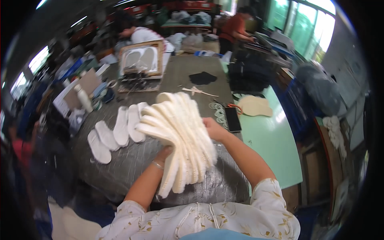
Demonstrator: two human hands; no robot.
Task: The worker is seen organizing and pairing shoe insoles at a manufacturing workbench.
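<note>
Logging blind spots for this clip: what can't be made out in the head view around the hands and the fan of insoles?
- Left hand: mostly hidden beneath the fanned stack of white insoles; its grip is unseen.
- Right hand: fingertips buried behind the stack's edge.
- Insole count in the stack: layers overlap, too tight to tell.
- Phone: screen dark.
- Wooden frame: small and blurred, contents unclear.

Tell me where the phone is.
The phone lies on the table just right of the right hand, between the white rings and the tan insole.
</note>
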